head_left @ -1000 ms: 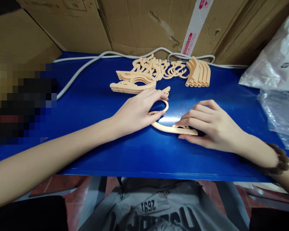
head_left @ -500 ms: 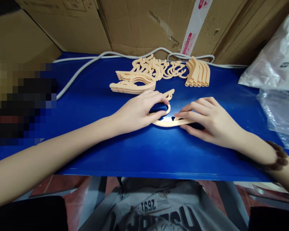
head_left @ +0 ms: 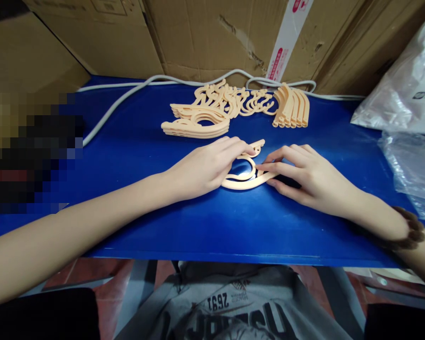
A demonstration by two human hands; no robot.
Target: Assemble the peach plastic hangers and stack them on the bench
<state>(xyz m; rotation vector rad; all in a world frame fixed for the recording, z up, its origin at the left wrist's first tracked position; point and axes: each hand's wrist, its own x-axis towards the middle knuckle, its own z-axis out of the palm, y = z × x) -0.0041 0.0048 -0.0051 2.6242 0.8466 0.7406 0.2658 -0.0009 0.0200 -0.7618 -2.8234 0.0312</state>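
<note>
A pale peach plastic hanger piece (head_left: pixel 246 184) with a curved arm and a round loop lies low over the blue table in front of me. My left hand (head_left: pixel 214 163) grips its left side, the index finger reaching over the loop near a short upright end; the thumb is mostly hidden. At the right tip of the curved arm, my right hand (head_left: pixel 304 174) pinches with thumb and fingertips. The fingers cover that tip, so how the parts meet there cannot be made out.
Behind my hands lie stacked hanger pieces (head_left: pixel 194 128), a heap of loose hooks (head_left: pixel 230 101) and a row of curved hanger arms (head_left: pixel 293 108). A white cable (head_left: pixel 123 97) runs along the back by cardboard boxes (head_left: pixel 212 42). Plastic bags (head_left: pixel 400 89) are at right.
The hanger piece has turned and its upright end has shifted right. My left index finger has moved forward over the loop, and my left thumb has drawn back. My right hand has barely moved.
</note>
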